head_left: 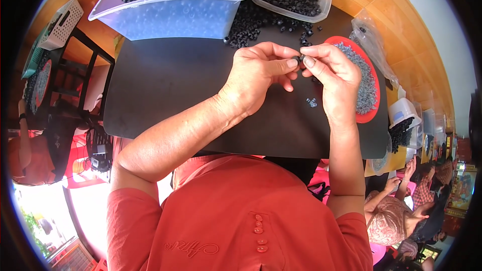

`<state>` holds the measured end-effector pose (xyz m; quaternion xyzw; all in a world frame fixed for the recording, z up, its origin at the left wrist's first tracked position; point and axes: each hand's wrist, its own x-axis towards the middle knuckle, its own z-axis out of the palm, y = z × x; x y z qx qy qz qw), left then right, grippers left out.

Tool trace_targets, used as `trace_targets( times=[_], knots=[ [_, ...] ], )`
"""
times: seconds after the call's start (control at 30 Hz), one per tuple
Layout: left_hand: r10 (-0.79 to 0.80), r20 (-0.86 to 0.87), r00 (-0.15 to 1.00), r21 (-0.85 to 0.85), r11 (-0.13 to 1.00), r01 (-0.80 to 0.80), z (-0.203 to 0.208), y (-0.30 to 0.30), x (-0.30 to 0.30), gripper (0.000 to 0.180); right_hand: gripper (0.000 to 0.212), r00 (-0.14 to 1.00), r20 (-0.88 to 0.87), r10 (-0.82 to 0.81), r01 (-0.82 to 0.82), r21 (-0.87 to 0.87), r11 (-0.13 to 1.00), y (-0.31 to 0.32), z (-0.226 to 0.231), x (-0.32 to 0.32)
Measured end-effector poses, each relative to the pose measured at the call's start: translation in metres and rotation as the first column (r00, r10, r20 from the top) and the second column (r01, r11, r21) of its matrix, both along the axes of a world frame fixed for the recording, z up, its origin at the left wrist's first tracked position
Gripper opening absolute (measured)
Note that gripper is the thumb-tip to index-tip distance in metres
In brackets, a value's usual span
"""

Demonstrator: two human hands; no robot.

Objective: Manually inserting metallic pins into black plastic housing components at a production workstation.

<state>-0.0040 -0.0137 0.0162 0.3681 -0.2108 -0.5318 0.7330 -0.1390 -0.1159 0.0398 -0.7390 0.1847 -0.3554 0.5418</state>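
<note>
Above the black table [160,85], my left hand [257,70] and my right hand [335,73] meet fingertip to fingertip. Each pinches thumb against fingers on a small black round part [297,60]; the fingers partly cover it, and I cannot tell whether it is one piece or two. Just below the hands lies a little cluster of clear bluish pieces [312,103]. Beside my right hand is a red tray [370,116] filled with many small grey-blue pieces. Loose black parts [246,31] are spread on the table beyond my hands.
At the far side stand a large clear bin [183,20] and a smaller clear tub [321,14], both heaped with black parts. A clear plastic bag [376,50] lies past the red tray. To the right, other people [389,218] sit near a tipped white tub [401,111].
</note>
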Motion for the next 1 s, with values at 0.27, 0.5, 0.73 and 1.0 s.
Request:
trace_targets(
  times=[0.27, 0.5, 0.73, 1.0],
  knots=[
    [0.040, 0.168, 0.985, -0.012, 0.999, -0.038, 0.003, 0.004, 0.000, 0.010, 0.010, 0.999, 0.041, -0.006, 0.018, -0.300, 0.954, 0.001, -0.008, 0.002],
    [0.074, 0.220, 0.973, -0.044, 0.997, -0.066, 0.002, 0.005, 0.000, 0.010, 0.011, 0.999, 0.023, -0.049, 0.052, -0.109, 0.993, 0.008, -0.002, 0.004],
    [0.034, 0.123, 0.992, -0.004, 0.999, -0.033, 0.001, 0.003, 0.002, 0.010, 0.012, 0.997, 0.027, -0.069, 0.072, -0.575, 0.815, 0.003, -0.004, 0.003],
    [-0.032, -0.108, 0.994, 0.022, 0.999, 0.035, -0.001, 0.002, 0.005, 0.007, 0.011, 0.997, 0.033, -0.070, 0.076, -0.573, 0.816, 0.009, -0.004, 0.004]
  ],
)
